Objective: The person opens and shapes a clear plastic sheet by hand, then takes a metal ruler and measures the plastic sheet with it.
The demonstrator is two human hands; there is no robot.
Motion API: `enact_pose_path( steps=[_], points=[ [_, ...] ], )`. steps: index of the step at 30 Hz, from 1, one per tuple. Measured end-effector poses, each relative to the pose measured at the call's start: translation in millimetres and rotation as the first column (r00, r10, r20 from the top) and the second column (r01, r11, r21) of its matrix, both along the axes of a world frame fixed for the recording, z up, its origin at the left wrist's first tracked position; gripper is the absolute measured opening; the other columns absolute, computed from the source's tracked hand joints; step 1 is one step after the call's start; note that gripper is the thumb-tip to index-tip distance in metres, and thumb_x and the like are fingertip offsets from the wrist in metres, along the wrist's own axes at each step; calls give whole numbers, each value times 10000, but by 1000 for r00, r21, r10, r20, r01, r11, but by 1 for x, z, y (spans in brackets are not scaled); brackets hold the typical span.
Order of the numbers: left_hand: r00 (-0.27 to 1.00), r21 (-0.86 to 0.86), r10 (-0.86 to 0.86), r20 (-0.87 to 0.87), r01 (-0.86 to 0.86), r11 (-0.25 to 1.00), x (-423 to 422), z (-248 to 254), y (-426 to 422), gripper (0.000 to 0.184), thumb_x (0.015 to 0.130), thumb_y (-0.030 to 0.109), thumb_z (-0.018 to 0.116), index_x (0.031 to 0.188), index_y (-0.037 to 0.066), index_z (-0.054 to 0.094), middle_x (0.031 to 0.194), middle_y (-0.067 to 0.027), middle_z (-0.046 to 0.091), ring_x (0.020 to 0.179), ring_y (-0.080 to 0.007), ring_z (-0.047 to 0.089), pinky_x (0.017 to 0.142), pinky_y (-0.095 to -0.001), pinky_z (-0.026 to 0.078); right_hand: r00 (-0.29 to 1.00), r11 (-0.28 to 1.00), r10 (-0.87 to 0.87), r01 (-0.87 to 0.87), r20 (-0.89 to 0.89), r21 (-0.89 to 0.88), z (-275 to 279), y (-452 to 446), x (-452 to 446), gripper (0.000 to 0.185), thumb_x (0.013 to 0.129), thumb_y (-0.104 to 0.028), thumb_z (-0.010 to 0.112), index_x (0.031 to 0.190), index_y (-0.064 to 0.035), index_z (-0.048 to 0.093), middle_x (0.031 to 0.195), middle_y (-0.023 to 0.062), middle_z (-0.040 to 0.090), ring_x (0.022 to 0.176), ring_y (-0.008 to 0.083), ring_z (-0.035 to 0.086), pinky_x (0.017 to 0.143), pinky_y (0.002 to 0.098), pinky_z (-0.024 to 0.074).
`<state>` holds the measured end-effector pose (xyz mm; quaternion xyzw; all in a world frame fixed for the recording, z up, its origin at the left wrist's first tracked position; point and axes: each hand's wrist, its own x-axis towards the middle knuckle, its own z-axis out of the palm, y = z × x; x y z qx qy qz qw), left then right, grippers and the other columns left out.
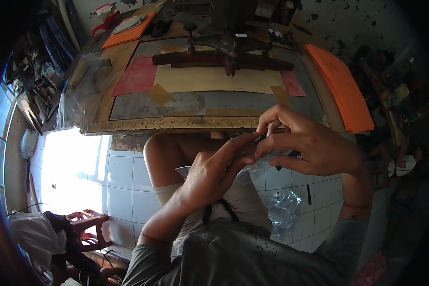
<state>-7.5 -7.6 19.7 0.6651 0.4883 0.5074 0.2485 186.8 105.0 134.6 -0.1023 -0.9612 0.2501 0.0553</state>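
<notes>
Near the centre of the frame we see the left hand (209,175) and right hand (310,148), fingers curled at clear plastic (261,168) — whether either pinches it, we cannot tell. Above, our worn table (176,126) bears a cream sheet (214,81) between pink sheets (136,76); orange sheets (341,90) lie upper right. Tiles (120,171) — glaring at left — floor the room.

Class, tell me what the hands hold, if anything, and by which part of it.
Clear plastic seems held between the left hand and right hand; which part cannot be told.
</notes>
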Motion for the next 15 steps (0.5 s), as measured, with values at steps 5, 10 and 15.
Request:
enact_pose_path(
  steps=[5, 10, 15],
  points=[
    [997, 2, -75, -18, 75, 997, -2, -6, -1, 430, 980, 165, 658, 1379, 60, 537, 1027, -158, 747, 885, -337, 745, 668, -398, 585, 995, 971, 47, -66, 90, 229, 6, -2, 1, 291, 817, -267, 805, 1039, -109, 702, 1133, 50, 502, 924, 204, 576, 848, 382, 502],
    [997, 32, -73, -13, 74, 997, -3, -5, 0, 402, 981, 136, 652, 1361, 55, 547, 1052, -155, 746, 929, -343, 740, 705, -398, 591, 991, 967, 65, -92, 119, 238, 10, 0, -1, 274, 831, -281, 792, 1021, -101, 709, 1129, 49, 526, 900, 213, 597, 825, 392, 504],
    [995, -43, -25, 98, 30, 999, -6, 3, -2, 283, 975, 62, 640, 1255, 30, 643, 1155, -105, 746, 1043, -230, 739, 870, -330, 581, 997, 990, -44, 36, -56, -138, -10, 9, 1, 195, 864, -194, 791, 966, -36, 736, 1055, 86, 659, 854, 228, 692, 773, 358, 557]
  ],
)
